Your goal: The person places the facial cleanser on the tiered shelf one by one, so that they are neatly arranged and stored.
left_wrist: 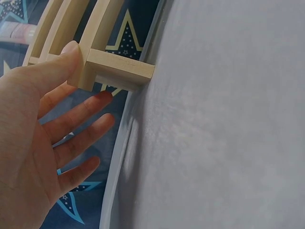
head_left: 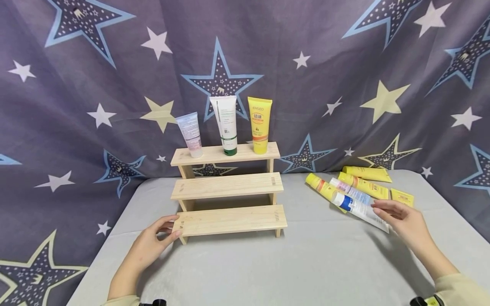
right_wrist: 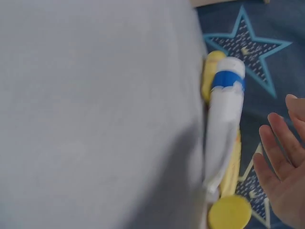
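Observation:
My left hand (head_left: pixel 150 242) holds the left end of the bottom step of a three-tier wooden display rack (head_left: pixel 229 221). In the left wrist view, the thumb and index finger pinch the rack's corner (left_wrist: pixel 87 71), while the other fingers spread free. Over on the right, my right hand (head_left: pixel 403 223) hovers by a white squeeze tube with a blue band (head_left: pixel 361 212), its fingers loosely extended. The right wrist view shows a gap between those fingers (right_wrist: pixel 281 143) and the white tube (right_wrist: pixel 224 114). This tube lies across a yellow tube (head_left: pixel 321 187) and beside a pink-and-blue tube (head_left: pixel 350 190).
On the top step stand a small pink-and-blue tube (head_left: pixel 190 134), a white tube with a green cap (head_left: pixel 226 127) and a yellow tube (head_left: pixel 260 125). More yellow tubes (head_left: pixel 367 173) lie at the back right of the grey-covered table (head_left: pixel 237 272). A star-patterned curtain (head_left: pixel 306 106) hangs behind.

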The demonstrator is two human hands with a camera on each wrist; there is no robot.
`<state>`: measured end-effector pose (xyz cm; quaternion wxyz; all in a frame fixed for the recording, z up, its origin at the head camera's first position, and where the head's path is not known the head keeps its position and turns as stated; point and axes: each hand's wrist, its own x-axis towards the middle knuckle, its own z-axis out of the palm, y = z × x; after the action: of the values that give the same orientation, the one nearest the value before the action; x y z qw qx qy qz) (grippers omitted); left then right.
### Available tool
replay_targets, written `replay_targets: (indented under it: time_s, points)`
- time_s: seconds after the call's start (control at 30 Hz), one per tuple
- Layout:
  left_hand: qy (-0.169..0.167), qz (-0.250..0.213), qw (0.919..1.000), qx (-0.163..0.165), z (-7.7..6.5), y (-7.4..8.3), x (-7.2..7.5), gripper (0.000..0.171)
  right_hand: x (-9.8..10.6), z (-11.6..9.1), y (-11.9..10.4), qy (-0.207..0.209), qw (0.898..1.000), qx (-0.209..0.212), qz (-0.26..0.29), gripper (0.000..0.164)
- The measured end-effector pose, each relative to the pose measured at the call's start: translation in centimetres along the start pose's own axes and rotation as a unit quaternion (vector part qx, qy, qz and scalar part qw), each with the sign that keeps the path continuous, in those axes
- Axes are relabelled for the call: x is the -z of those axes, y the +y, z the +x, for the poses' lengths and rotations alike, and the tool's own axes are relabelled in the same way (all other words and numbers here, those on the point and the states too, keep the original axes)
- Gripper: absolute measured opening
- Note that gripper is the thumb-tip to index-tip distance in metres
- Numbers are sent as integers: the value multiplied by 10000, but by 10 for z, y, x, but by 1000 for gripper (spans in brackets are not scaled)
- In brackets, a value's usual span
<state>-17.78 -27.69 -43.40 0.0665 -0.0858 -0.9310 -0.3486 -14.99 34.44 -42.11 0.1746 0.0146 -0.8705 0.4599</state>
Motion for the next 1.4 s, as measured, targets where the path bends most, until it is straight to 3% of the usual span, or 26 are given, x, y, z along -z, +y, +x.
replay_targets:
  time_s: [0.13, 0.43, 0.73, 1.23, 1.4]
  points:
    - [22, 12, 10000, -4, 0, -1, 0, 46, 2, -3, 13, -47, 9992, 28, -385, 28]
    - [6, 20, 10000, 30, -2, -2, 0, 47, 0, 1, 27, -211, 9943, 574, -868, 33]
    - [16, 19, 10000, 41, -2, -1, 0, 47, -6, 13, 39, -235, 9792, 1471, -1380, 44]
    - [-7, -44, 10000, 79, -1, 1, 0, 47, -9, 19, 35, -942, 9747, 1176, -1649, 55]
    - [24, -40, 10000, 43, -1, 0, -1, 46, -13, 21, 35, -1162, 9732, 909, -1762, 62]
